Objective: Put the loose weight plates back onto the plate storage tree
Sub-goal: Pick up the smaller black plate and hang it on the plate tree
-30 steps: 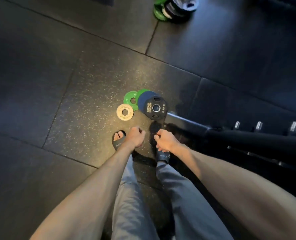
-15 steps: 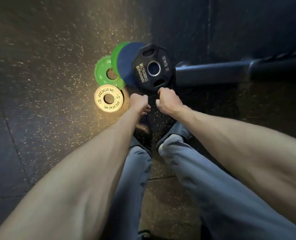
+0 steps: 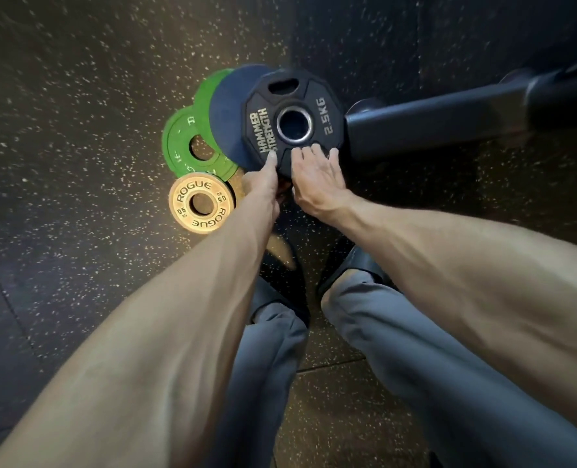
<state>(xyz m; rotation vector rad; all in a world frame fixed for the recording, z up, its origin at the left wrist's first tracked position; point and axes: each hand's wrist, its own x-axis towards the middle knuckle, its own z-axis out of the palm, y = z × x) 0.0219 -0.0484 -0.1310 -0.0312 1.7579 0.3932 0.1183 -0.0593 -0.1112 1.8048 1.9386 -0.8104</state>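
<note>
Both hands have been brought forward onto the black plate point(image 3: 263, 130), and the view has been drawn closer. The pick-up of the 1st plate is judged to be in hand. Nothing is lifted yet, and all 5 plates lie on the rubber floor point(image 3: 77, 130). The black one, marked 2.5KG, is stacked on a blue plate point(image 3: 229, 119), which overlaps 2 green plates point(image 3: 179, 140), with a tan plate point(image 3: 209, 221) marked 0.5 just beside them.

The fingers of the right hand point(image 3: 317, 177) are laid spread and nearly straight on the near part of the black face. 1 digit of the left hand point(image 3: 263, 187) is pressed on the face by the lettering. Its other fingers are hidden beneath the hand, so a grip cannot be confirmed.

Next, the near rim would need tipping up so that fingers can be slid under.

No storage tree can be identified. Only a dark beam point(image 3: 432, 123) is seen at the right, blurred and cut off. The blue plate's hole is covered.
</note>
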